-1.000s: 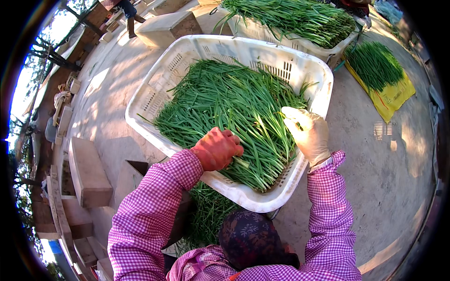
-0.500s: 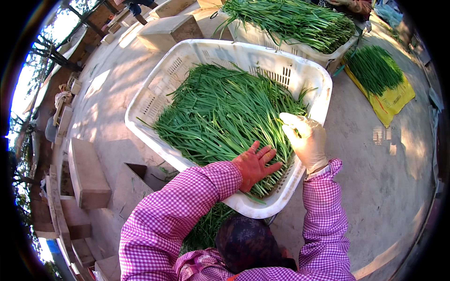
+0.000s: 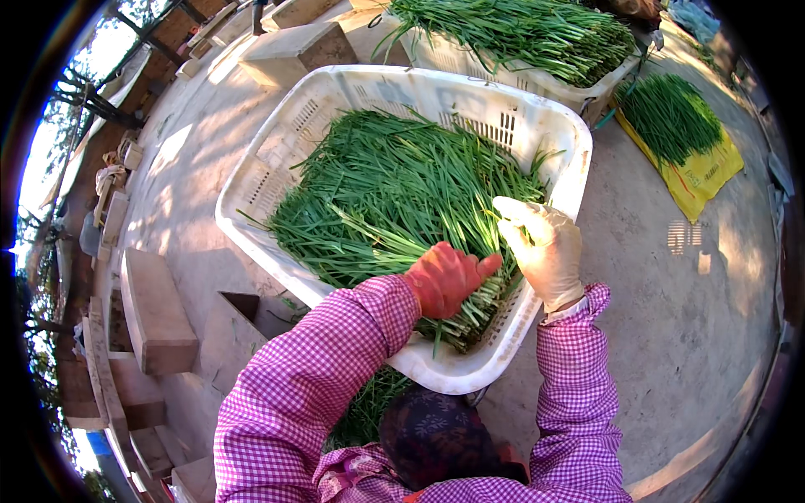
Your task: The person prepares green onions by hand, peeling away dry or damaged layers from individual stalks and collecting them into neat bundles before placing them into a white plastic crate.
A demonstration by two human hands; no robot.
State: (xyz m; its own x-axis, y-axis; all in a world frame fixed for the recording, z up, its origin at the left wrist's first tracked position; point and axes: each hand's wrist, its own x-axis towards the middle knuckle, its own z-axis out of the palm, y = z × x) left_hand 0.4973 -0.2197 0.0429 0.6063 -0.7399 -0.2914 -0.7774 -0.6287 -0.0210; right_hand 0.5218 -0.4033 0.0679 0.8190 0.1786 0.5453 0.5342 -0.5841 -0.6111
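Note:
A white plastic basket (image 3: pixel 449 379) with slotted walls stands before me, partly filled with long green garlic chives (image 3: pixel 377 184). Near its front right corner my left hand (image 3: pixel 449 279), in a reddish glove, is closed around a bunch of chives with the pale cut ends toward me. The tops of this bunch lie over the others to the left. My right hand (image 3: pixel 545 251), in a pale glove, is by the basket's right wall with thumb and fingers curled together. Whatever lies between those fingertips, if anything, I cannot make out.
Behind is a second white basket (image 3: pixel 444 59) heaped with chives. To the right, more chives (image 3: pixel 671 117) lie on a yellow sack (image 3: pixel 700 189). Blocky slabs (image 3: pixel 158 310) stand on the left. Below the basket's front edge are loose greens (image 3: pixel 365 411). Another person's leg shows far left.
My left hand, spread flat on the chives before, has closed around a bunch and shifted slightly left. My right hand has hardly moved.

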